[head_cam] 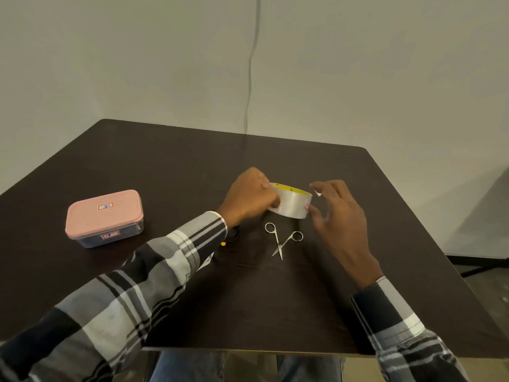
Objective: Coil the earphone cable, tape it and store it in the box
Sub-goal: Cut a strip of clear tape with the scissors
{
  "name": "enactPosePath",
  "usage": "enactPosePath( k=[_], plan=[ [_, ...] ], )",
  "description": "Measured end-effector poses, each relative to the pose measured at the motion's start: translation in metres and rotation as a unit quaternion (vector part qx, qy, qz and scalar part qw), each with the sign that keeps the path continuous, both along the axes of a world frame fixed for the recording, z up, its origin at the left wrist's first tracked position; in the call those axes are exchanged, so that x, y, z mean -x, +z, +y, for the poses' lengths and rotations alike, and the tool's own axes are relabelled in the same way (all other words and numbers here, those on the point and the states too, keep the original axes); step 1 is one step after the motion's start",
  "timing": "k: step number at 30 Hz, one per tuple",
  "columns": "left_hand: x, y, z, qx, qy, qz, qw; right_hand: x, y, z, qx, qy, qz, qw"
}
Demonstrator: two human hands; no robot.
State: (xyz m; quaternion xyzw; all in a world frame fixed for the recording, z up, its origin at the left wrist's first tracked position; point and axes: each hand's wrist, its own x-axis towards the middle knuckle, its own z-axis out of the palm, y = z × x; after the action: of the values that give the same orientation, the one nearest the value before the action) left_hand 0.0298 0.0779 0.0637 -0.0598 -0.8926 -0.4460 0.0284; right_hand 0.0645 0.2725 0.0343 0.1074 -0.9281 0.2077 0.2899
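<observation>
Sitting at the left of the dark brown table (170,166) is a clear plastic box (104,219) with its pink lid (104,213) closed; 2 small red-bordered labels show on it, 1 on the lid and 1 on the near wall. It stands well apart from both hands.

Moving right, a plaid sleeve (154,274) crosses the table toward the middle. Just beside its cuff, partly hidden under the wrist, lies a dark bundle that looks like the earphone cable (232,235), with a small yellow-orange bit at its near edge; how it is wound cannot be told. It rests on the table, touched by neither hand as far as the view shows.

The left hand (248,197) is curled closed against the left side of a roll of clear tape (290,202), fingers wrapped on its rim, holding it tilted above the table. The roll's yellow core shows at its top edge.

Below the roll, a pair of small steel scissors (281,241) lies flat with blades parted and points toward the person.

The right hand (338,213) is at the roll's right side, fingers spread, thumb and forefinger tips at the tape's outer face; a small pale fleck shows near the forefinger, too blurred to identify. Whether they actually pinch the tape end cannot be told.
</observation>
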Motion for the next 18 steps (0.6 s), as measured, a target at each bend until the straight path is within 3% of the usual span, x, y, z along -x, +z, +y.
enactPosePath(
  k=[4, 9, 13, 18],
  plan=[
    [-0.006, 0.017, 0.008, -0.083, 0.038, -0.056, 0.994, 0.004, -0.001, -0.023, 0.109, 0.015, 0.014, 0.994],
    [-0.01, 0.031, 0.003, -0.186, 0.051, -0.175, 0.965, 0.007, 0.013, -0.042, 0.202, 0.097, -0.08, 0.971],
    [-0.012, 0.033, -0.003, -0.207, 0.061, -0.203, 0.955, 0.0, 0.02, -0.053, 0.155, 0.115, -0.11, 0.975],
    [-0.015, 0.031, -0.005, -0.234, 0.071, -0.219, 0.944, 0.007, 0.02, -0.062, 0.097, 0.066, -0.063, 0.991]
  ],
)
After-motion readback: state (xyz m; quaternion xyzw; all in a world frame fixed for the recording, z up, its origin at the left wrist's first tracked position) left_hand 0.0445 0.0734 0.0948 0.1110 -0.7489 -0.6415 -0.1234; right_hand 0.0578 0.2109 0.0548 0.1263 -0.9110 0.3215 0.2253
